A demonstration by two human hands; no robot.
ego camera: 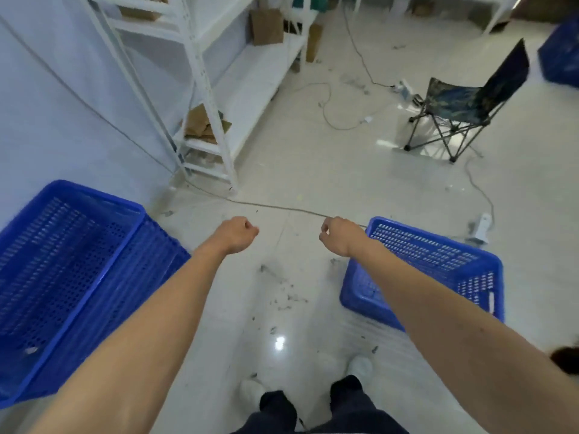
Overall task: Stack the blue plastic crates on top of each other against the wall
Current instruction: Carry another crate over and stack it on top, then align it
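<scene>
A tall blue perforated crate stands at the left against the white wall; it looks like more than one crate nested, but I cannot tell how many. A lower blue crate sits on the floor at the right, partly hidden by my right forearm. Both arms reach forward over the bare floor between them. My left hand is curled into a loose fist with nothing in it. My right hand is also curled shut and empty, just left of the right crate's far corner, not touching it.
A white metal shelving rack with cardboard stands ahead on the left. A folding camp chair is at the right rear. Cables run across the floor. Another blue crate shows at the far right edge. Debris litters the tiles.
</scene>
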